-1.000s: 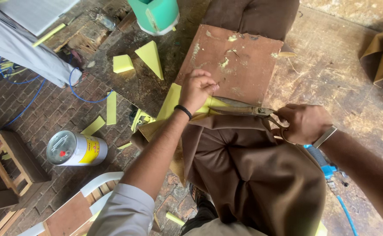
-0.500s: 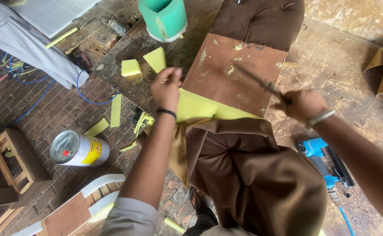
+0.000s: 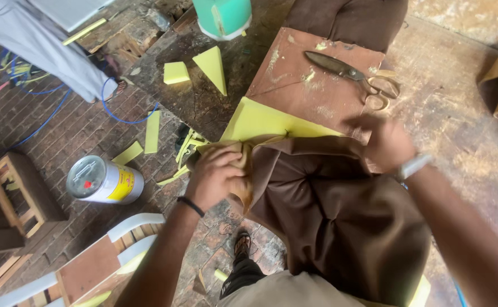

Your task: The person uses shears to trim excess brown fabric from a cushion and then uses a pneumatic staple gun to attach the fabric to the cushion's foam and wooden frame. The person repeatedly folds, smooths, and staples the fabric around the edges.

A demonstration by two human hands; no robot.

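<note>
A brown tufted cushion cover [image 3: 340, 216] lies over a sheet of yellow foam [image 3: 260, 120] on a brown board [image 3: 300, 85]. My left hand [image 3: 218, 173] grips the bunched left edge of the brown fabric. Blurred, my right hand [image 3: 388, 142] rests on the fabric's upper right edge, fingers bent, and holds no tool. Big metal scissors [image 3: 348, 73] lie on the board just above my right hand.
Yellow foam offcuts [image 3: 212, 67] are scattered over the dark bench and brick floor. A teal tub [image 3: 223, 16] stands at the top. A glue tin [image 3: 104, 181] lies at the left near a small wooden stool [image 3: 16, 193]. A blue cable [image 3: 50, 116] crosses the bricks.
My right hand has put the scissors down on the board and moved down onto the fabric. My left hand dropped from the foam to grip the fabric's left edge.
</note>
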